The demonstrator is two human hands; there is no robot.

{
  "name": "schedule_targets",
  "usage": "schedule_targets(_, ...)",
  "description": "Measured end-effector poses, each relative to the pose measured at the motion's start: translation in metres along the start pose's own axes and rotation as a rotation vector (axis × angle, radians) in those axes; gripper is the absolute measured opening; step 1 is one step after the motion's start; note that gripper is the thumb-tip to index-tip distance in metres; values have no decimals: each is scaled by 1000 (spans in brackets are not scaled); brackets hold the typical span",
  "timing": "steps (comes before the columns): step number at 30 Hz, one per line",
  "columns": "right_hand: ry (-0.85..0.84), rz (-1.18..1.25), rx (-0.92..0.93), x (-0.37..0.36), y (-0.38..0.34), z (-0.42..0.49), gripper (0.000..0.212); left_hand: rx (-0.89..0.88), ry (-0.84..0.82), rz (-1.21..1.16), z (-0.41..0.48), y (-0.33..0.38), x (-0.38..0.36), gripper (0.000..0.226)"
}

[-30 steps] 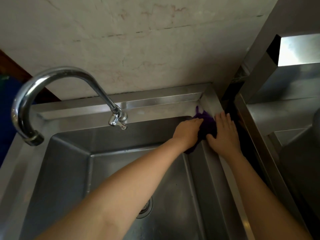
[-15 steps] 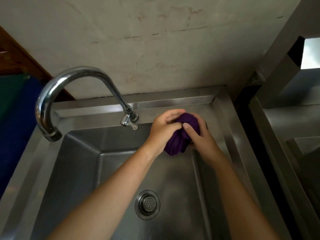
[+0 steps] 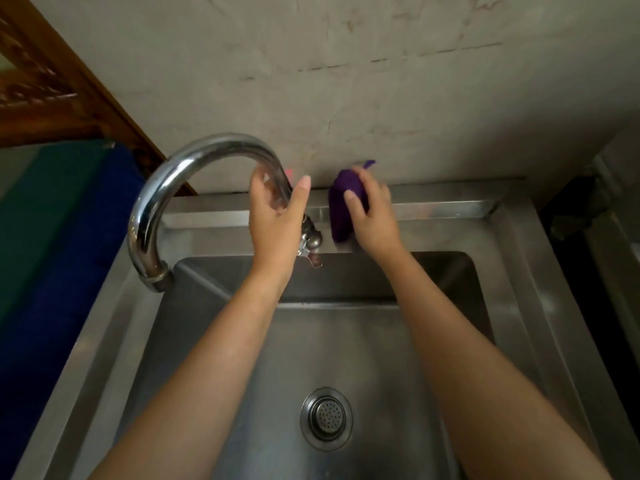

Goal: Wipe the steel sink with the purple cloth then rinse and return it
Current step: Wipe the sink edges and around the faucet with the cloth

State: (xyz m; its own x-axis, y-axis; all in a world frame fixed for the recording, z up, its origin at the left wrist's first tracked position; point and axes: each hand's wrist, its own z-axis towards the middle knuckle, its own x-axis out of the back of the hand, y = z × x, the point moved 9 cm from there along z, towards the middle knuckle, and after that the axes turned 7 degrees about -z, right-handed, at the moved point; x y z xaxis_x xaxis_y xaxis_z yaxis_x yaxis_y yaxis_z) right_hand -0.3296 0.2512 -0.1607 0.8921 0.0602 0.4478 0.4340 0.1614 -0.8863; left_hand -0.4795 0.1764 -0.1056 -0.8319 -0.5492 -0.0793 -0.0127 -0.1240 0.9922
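Two bare forearms cross the near basin, above the drain strainer (image 3: 326, 418), which sits dry with no water running. Steel sink (image 3: 346, 341): basin floor shows dull streaks only.

Mid-field: your left hand (image 3: 277, 220) has left the cloth and now cups the lower neck of the faucet (image 3: 194, 174), fingers curled loosely round it, thumb apart; grip half open, not clamped. Faucet valve (image 3: 310, 239) sits just beside that palm.

Far: your right hand (image 3: 372, 211) alone has the purple cloth (image 3: 343, 206), grip closed on it, bunched and pressed on the back ledge against the wall (image 3: 381, 98).

Change: half a second ago both hands wrung the bundle over the basin; a second ago it was in the right rear corner. Judgement: wiping is moving along the ledge, or rinse is being prepared. Cannot tell which.
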Motion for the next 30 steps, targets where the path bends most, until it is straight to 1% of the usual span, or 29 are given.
schedule_targets(2,-74,-175,118,-23,-8,6,44,-38,-48,-18,11,2,-6,12)
schedule_targets(3,-109,-281,164,-31,-8,7,44,-48,-62,-21,15,0,-8,5)
schedule_targets(4,-147,-381,213,-38,-11,6,43,-60,-69,-10,18,0,-8,12)
schedule_targets(6,-188,-497,302,-46,-12,-2,40,-66,-87,9,21,-4,-9,20)
schedule_targets(9,-158,-577,312,-40,-2,-15,36,-77,-86,6,24,-7,-8,23)
schedule_targets(15,-8,-630,131,20,29,-29,38,-73,-94,-2,25,-8,-10,29)
schedule_targets(18,73,-637,-2,39,38,-38,42,-72,-111,14,26,-9,-13,29)
schedule_targets(20,82,-619,-82,40,36,-41,44,-77,-114,19,27,-8,-12,29)
schedule_targets(22,76,-584,-120,43,32,-42,46,-77,-123,23,27,-9,-14,30)
schedule_targets(23,102,-573,-126,50,29,-41,49,-76,-123,27,27,-10,-15,30)
schedule_targets(26,302,-612,-178,95,32,-32,57,-81,-106,14,29,-10,-13,29)
schedule_targets(28,376,-686,-269,122,53,-26,52,-75,-116,8,30,-11,-14,29)
schedule_targets(30,346,-673,-315,124,77,-21,47,-72,-125,11,30,-10,-15,28)
